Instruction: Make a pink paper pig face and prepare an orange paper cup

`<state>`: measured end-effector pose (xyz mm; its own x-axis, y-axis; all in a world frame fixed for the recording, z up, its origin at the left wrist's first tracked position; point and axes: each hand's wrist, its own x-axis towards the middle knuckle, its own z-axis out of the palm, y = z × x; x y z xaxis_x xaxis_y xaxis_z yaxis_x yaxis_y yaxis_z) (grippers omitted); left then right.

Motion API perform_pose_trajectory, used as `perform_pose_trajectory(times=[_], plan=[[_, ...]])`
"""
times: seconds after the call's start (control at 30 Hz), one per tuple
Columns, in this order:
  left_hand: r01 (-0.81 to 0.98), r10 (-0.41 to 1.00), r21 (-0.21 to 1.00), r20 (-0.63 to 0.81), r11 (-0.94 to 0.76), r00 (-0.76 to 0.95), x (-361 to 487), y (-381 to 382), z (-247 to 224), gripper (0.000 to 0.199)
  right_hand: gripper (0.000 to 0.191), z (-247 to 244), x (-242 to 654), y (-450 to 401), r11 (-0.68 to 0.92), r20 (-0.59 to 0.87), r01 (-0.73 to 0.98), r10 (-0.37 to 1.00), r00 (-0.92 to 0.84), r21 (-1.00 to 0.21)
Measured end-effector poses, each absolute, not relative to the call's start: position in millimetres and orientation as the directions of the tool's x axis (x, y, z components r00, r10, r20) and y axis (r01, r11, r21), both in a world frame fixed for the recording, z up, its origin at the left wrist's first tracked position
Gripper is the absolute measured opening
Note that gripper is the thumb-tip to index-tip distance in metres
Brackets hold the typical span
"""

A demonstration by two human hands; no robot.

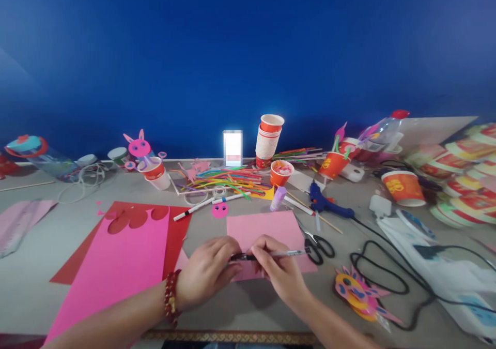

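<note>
A light pink sheet of paper (263, 227) lies on the grey table in front of me. Over its lower part, a pen (289, 253) is held level between both hands. My left hand (209, 271), with a red bead bracelet at the wrist, has its fingers closed at the dark left end of the pen. Thumb and fingers of my right hand (277, 269) pinch the pen near its middle, and its clear end points right, toward black-handled scissors (320, 248). Whether the pen's cap is on is hidden by my fingers.
Bright pink paper (120, 261) overlaps red paper (180, 230) at left. Pipe cleaners (232, 181), stacked cups (268, 142) and a pink bunny figure (139, 148) stand or lie behind. At right are a blue glue gun (329, 204), its cord and a white power strip (426, 266).
</note>
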<state>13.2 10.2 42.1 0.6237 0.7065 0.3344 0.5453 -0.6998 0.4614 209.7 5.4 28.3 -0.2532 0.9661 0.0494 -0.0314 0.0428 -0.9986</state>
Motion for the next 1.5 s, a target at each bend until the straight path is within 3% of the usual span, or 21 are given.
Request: perform_pose_trajectory(times=[0.13, 0.3, 0.43, 0.5, 0.57, 0.63, 0.7, 0.77, 0.87, 0.97, 1.07, 1.17, 1.23, 1.3, 1.4, 1.5], plan=[[0.542, 0.637, 0.338, 0.345, -0.769, 0.689, 26, 22, 41, 0.033, 0.039, 26, 213, 4, -0.022, -0.005, -0.071, 0.973, -0.231, -0.997], [0.522, 0.577, 0.246, 0.348, -0.817, 0.739, 21, 48, 34, 0.032, 0.039, 27, 224, 15, -0.059, -0.044, -0.063, 0.975, -0.218, -0.996], [0.818, 0.784, -0.043, 0.26, -0.573, 0.563, 6, 94, 32, 0.023, 0.036, 24, 225, 26, -0.214, -0.189, -0.083, 0.953, -0.237, -0.973], [0.847, 0.812, -0.089, 0.245, -0.524, 0.529, 2, 115, 30, 0.019, 0.033, 21, 221, 27, -0.246, -0.219, -0.053, 0.928, -0.302, -0.968], [0.857, 0.823, -0.116, 0.24, -0.502, 0.514, 2, 127, 26, 0.016, 0.027, 21, 217, 24, -0.169, -0.167, 0.027, 0.917, -0.362, -0.985], [0.859, 0.825, -0.132, 0.237, -0.495, 0.513, 4, 132, 21, 0.015, 0.019, 24, 213, 20, 0.018, -0.046, 0.164, 0.924, -0.379, -0.986], [0.853, 0.821, -0.137, 0.234, -0.503, 0.521, 8, 133, 17, 0.014, 0.011, 31, 210, 21, 0.272, 0.123, 0.373, 0.919, -0.376, -0.887], [0.845, 0.813, -0.131, 0.23, -0.519, 0.535, 11, 132, 13, 0.014, 0.009, 41, 208, 29, 0.45, 0.241, 0.622, 0.887, -0.393, -0.641], [0.839, 0.808, -0.109, 0.228, -0.533, 0.544, 16, 134, 12, 0.014, 0.014, 54, 202, 52, 0.414, 0.222, 0.879, 0.904, -0.366, -0.236], [0.849, 0.815, -0.082, 0.246, -0.522, 0.525, 15, 137, 17, 0.01, 0.025, 58, 199, 69, 0.34, 0.241, 0.923, 0.925, -0.294, -0.179], [0.874, 0.832, -0.037, 0.29, -0.484, 0.473, 5, 137, 29, 0.008, 0.038, 54, 201, 66, 0.386, 0.233, 0.886, 0.914, -0.331, -0.257], [0.883, 0.844, 0.033, 0.314, -0.468, 0.435, -7, 122, 41, 0.011, 0.02, 45, 207, 48, 0.395, 0.164, 0.746, 0.916, -0.367, -0.536], [0.846, 0.822, 0.091, 0.313, -0.525, 0.476, -10, 101, 46, 0.013, 0.025, 40, 208, 37, 0.293, 0.1, 0.527, 0.926, -0.363, -0.798], [0.682, 0.695, 0.194, 0.381, -0.705, 0.61, -7, 75, 47, 0.015, 0.04, 36, 206, 28, 0.145, 0.054, 0.234, 0.933, -0.356, -0.962], [0.504, 0.559, 0.245, 0.413, -0.828, 0.719, 1, 41, 46, 0.014, 0.038, 34, 201, 18, 0.06, 0.068, -0.035, 0.948, -0.312, -0.998], [0.553, 0.639, 0.32, 0.37, -0.769, 0.674, 6, 27, 46, 0.024, 0.03, 35, 202, 8, 0.094, 0.117, -0.105, 0.964, -0.239, -0.99]])
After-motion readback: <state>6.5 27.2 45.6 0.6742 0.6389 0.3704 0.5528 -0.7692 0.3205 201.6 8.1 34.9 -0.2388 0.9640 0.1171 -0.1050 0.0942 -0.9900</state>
